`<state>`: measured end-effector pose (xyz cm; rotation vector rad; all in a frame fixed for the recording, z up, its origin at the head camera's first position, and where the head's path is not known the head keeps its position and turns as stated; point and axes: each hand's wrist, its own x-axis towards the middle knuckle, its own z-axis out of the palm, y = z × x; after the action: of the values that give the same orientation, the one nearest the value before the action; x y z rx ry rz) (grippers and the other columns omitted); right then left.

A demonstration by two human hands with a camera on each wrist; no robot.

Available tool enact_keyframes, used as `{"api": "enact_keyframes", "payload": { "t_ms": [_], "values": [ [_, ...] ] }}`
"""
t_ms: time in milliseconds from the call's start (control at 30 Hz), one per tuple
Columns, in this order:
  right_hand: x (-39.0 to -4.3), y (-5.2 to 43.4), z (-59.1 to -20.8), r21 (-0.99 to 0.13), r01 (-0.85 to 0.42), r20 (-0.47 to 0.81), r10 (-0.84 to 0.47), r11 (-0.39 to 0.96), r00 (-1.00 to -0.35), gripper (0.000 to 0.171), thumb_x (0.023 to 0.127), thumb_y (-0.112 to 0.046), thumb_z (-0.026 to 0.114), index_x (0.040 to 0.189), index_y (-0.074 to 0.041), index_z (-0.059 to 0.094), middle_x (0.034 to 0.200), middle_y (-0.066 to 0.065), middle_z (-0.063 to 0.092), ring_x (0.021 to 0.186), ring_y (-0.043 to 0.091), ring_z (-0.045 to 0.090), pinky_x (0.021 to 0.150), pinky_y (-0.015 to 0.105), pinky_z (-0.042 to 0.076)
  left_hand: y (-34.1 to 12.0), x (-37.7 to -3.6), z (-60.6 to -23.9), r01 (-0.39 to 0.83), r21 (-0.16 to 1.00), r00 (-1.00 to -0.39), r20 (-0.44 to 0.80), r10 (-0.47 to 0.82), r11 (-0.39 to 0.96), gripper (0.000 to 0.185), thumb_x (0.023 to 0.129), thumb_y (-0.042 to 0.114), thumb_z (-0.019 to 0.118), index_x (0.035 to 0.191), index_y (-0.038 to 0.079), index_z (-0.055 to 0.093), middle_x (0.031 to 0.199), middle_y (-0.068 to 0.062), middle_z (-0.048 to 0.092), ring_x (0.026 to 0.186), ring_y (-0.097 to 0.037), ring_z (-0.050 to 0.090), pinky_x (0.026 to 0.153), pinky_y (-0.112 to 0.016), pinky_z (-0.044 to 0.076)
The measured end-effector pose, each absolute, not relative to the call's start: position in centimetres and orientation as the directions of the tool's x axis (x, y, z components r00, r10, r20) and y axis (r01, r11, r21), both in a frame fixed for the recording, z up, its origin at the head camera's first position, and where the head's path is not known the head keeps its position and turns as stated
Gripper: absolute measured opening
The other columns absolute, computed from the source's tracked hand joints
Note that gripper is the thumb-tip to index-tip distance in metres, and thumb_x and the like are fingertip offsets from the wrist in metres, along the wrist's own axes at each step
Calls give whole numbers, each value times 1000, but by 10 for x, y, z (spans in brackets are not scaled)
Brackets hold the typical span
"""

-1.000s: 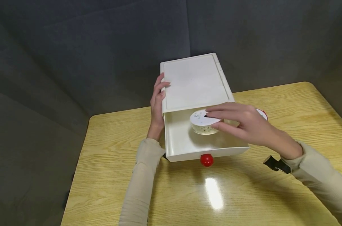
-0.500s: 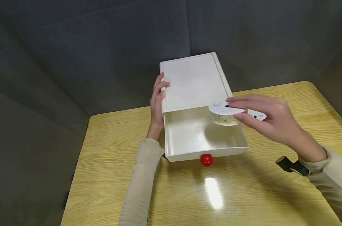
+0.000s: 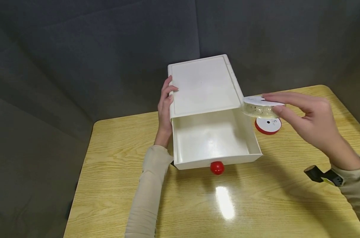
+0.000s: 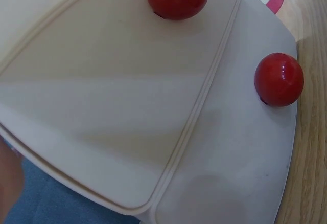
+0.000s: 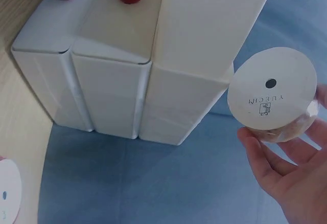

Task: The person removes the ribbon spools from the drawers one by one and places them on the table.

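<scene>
My right hand [image 3: 313, 119] pinches a ribbon spool [image 3: 261, 108] with white faces and a pale gold, speckled ribbon. It is held in the air just right of the white drawer unit [image 3: 205, 87]. In the right wrist view the spool [image 5: 273, 88] shows printed letters around a dark centre hole. The unit's top drawer [image 3: 209, 140] is pulled out, its inside bare, with a red knob [image 3: 217, 168] in front. My left hand [image 3: 165, 109] rests against the unit's left side, fingertips over the top edge. A red ribbon spool [image 3: 268, 126] lies on the table beneath the held one.
The wooden table [image 3: 120, 185] carries the unit, with a dark curtain [image 3: 123, 56] behind it. Lower drawers with red knobs [image 4: 279, 80] are shut, stacked below the pulled-out one. The drawer front juts toward the near side of the table.
My right hand has carried the gold ribbon spool up out of the open drawer and to the right. The red spool is now uncovered. My left hand has stayed in place.
</scene>
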<state>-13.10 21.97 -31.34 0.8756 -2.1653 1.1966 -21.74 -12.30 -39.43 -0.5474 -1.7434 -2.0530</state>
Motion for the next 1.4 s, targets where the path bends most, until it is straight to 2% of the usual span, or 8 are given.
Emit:
{"api": "enact_keyframes", "payload": {
  "t_ms": [133,333,567,767,867,967,1133,1400],
  "values": [
    [-134,229,-318,-524,-708,694,-244,473,-677,20,92,-2,72,110,4,78,117,-17,72,106,-5,67,87,12,46,-122,-218,-394,526,836,-849,526,-45,-157,29,93,23,37,104,32,62,164,-15,32,150,-20,28,119,-36,24],
    [-142,243,-331,-529,-630,682,-157,569,-715,21,91,-4,75,111,0,79,116,-17,72,107,-12,63,89,10,43,-121,-218,-393,530,833,-847,529,-52,-159,27,93,24,38,104,30,62,164,-14,33,150,-21,29,118,-35,24],
    [-153,263,-352,-529,-518,634,-92,672,-768,24,90,-7,77,113,-1,78,112,-41,59,104,-23,54,85,8,37,-120,-219,-392,540,829,-841,539,-52,-148,27,93,23,38,105,26,62,163,-16,34,150,-21,29,119,-35,23],
    [-165,280,-373,-456,-475,618,-115,753,-777,22,89,-11,77,107,2,78,109,14,77,102,-31,43,82,6,29,-119,-218,-392,542,827,-839,541,-54,-146,27,93,22,37,105,27,61,163,-16,33,150,-21,29,119,-35,23],
    [-170,291,-384,-458,-427,582,-100,779,-807,24,90,-13,77,107,4,77,110,24,74,98,-31,39,78,10,29,-119,-219,-392,545,826,-838,543,-55,-148,27,93,22,37,105,26,61,163,-16,34,150,-21,29,119,-35,23],
    [-173,302,-394,-442,-376,540,-93,814,-836,27,92,-16,75,108,5,76,110,26,73,88,-17,46,71,22,32,-119,-220,-393,541,826,-840,540,-54,-157,26,93,23,38,105,23,61,163,-16,34,149,-21,29,118,-35,23],
    [-176,318,-410,-369,-341,494,-128,865,-860,29,95,-18,73,109,8,74,104,28,73,72,28,56,64,27,30,-118,-220,-393,536,830,-844,534,-55,-152,29,93,25,38,106,8,59,163,-16,34,149,-21,30,118,-35,24],
    [-180,336,-429,-378,-285,411,-116,881,-904,32,98,-20,70,109,10,73,102,31,71,69,33,55,62,25,28,-117,-219,-394,533,834,-845,532,-52,-140,34,92,26,38,108,2,56,163,-15,34,149,-21,29,118,-35,24]
  ]
}}
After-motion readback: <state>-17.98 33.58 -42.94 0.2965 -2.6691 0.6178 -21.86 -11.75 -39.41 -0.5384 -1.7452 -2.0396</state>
